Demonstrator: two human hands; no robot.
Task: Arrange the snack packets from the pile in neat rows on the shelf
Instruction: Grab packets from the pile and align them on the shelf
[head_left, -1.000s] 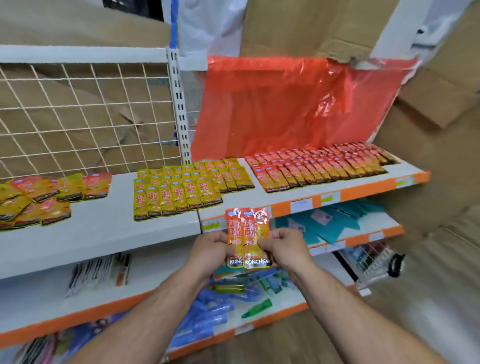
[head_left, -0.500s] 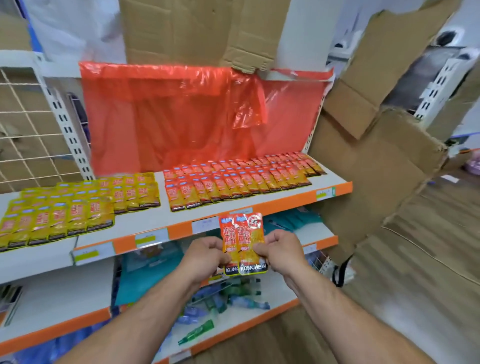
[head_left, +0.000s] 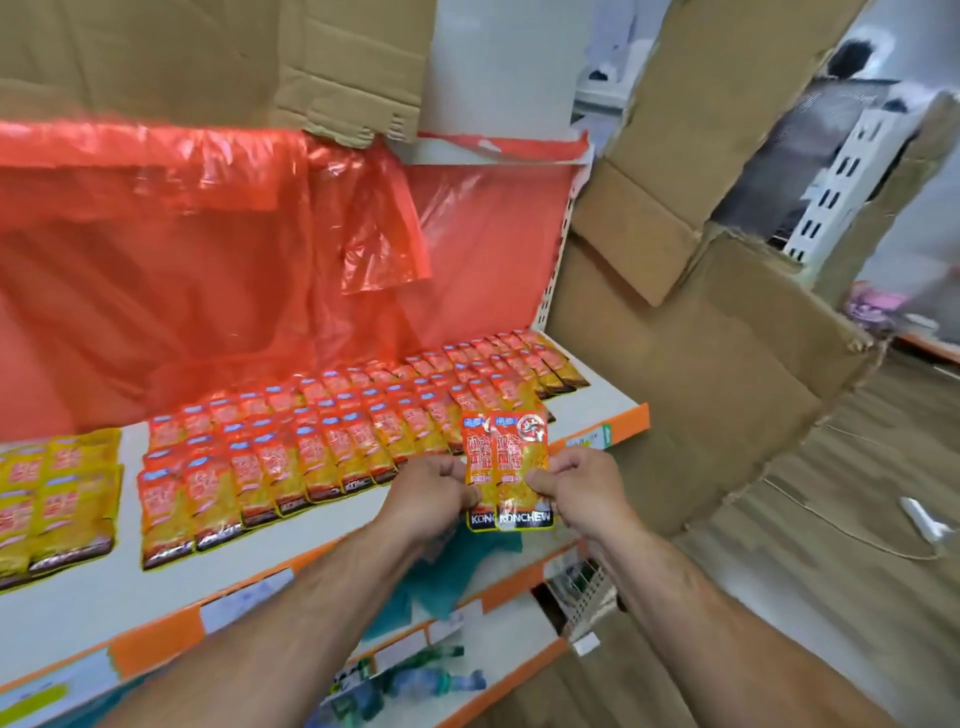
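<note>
Head view finds us mid-placement: we hold two red-and-yellow snack packets (head_left: 511, 470), upright and overlapped side by side, in the air just before the front edge of the shelf (head_left: 332, 540), toward its right end. Our left hand (head_left: 434, 488) pinches the left packet's edge between thumb and curled fingers, and our right hand (head_left: 584, 488) pinches the right packet's edge the same way. Each grip is closed on the pair and holds nothing else. On the shelf, rows of red packets (head_left: 332, 431) lie flat and overlapped, running from left of the middle up to the back right corner. A block of yellow packets (head_left: 57, 499) sits toward the shelf's left end, and a red plastic sheet (head_left: 208, 270) hangs behind. The pile itself is out of sight. We judge the step in hand to be the laying down: the pair is at the shelf but not yet on it. A bare strip runs along the front edge and the front right corner looks free, though we cannot tell which spot is meant. The next move calls for parting the two packets and lowering them flat, dark bottom band toward the front edge like their neighbours. They must line up without nudging the rows already set.
</note>
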